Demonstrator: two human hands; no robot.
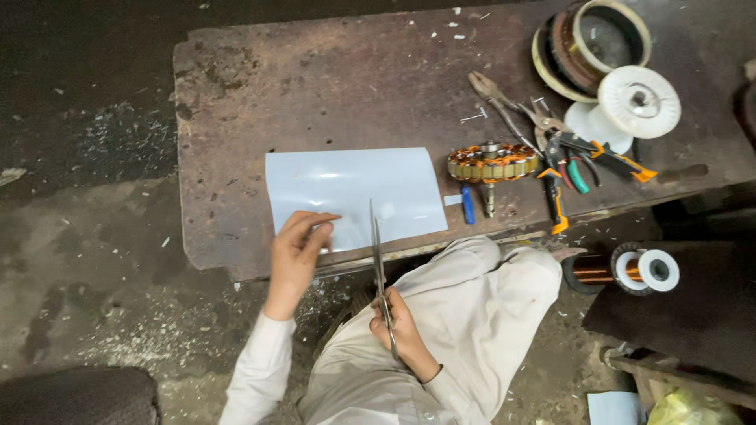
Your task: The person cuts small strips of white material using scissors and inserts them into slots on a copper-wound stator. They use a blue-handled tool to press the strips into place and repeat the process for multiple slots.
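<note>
I had my left hand (298, 240) pressed flat, fingers spread, on the near left corner of the pale blue sheet (350, 193), which lay on the rusty bench (315, 86) with its near edge at the bench's front lip. Just right of that, my right hand (402, 330) was closed around the handles of the long scissors (379, 267), blades reaching up into the sheet's near edge. To cut cleanly I judged the sheet had to stay pinned flat, the blades running straight, well short of the copper-wound stator (492, 163) and pliers (563, 169) farther right.
</note>
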